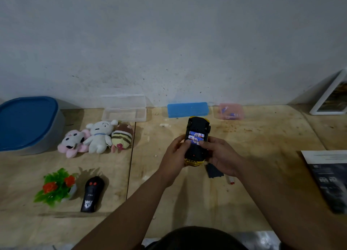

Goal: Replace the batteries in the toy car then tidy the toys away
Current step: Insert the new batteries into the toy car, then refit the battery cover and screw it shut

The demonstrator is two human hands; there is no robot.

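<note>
**Q:** Where is the toy car, and what are your hands doing?

**A:** I hold the toy car point(197, 139) upside down above the middle of the wooden table point(262, 137), its black underside facing me and yellow body showing at the near end. My left hand point(173, 155) grips its left side, fingers curled round the edge. My right hand point(221, 155) grips the right side, thumb pressing on the batteries point(195, 137), which sit side by side in the open compartment.

**Q:** What lies close under your hands?

**A:** A dark flat piece point(214, 171) rests on the table just below my right hand, and a small white and red object point(231, 180) lies beside it.

**Q:** And elsewhere?

**A:** Along the far edge, by the wall: an open clear case point(124, 110), a blue box point(187, 109) just beyond the car, and a pink box point(231, 111). At the far left stands a grey tub with a blue lid point(28, 124). Three plush toys point(95, 137) lie touching in a row left of the car. Nearer the left front edge sit a black remote point(92, 195) and a small artificial plant point(56, 186). A booklet point(328, 178) lies at the right edge.
</note>
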